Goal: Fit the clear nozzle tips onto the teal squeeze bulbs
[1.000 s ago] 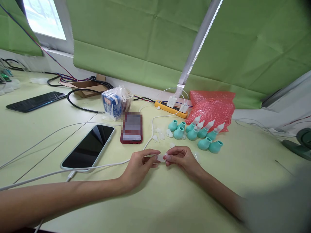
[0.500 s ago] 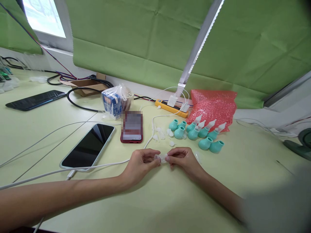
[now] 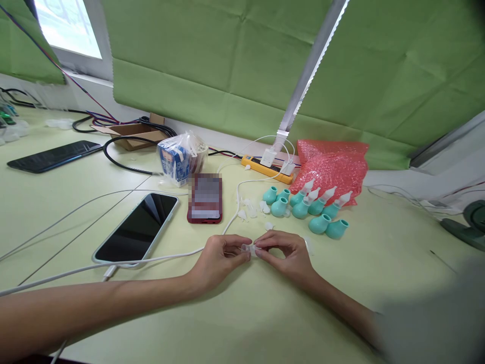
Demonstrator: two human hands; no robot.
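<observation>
— What's that between the fingers?

— A clear piece (image 3: 250, 248), tiny and see-through. It sits just above the table (image 3: 265, 313), right where the two hands meet, in front of the teal bulbs (image 3: 303, 207).

— Who has hold of it?

— Both. The left hand (image 3: 217, 255) pinches one end between thumb and forefinger, and the right hand (image 3: 286, 253) pinches the other end the same way. The fingers are narrow, closed on the piece, and the rest are curled in loosely.

— Looks fiddly.

— I'd say the trick is a light pinch close to each end, fingertips only, so the soft plastic isn't crushed. Holding it low over the table seems wise too. A thing that small would be hard to spot among the loose clear bits (image 3: 250, 210) lying further back.

— And the arms?

— The left forearm lies long across the table from the near left, wrist resting, knuckles up. The right forearm comes in from the near right at a slant, wrist low, the hand arched over the piece. The white cable (image 3: 151, 260) runs just behind the left hand, toward the dark phone (image 3: 138, 230); I can't tell whether it touches.

— Steady, then?

— Braced on the table, yes, which I'd judge helps with something this small.
</observation>
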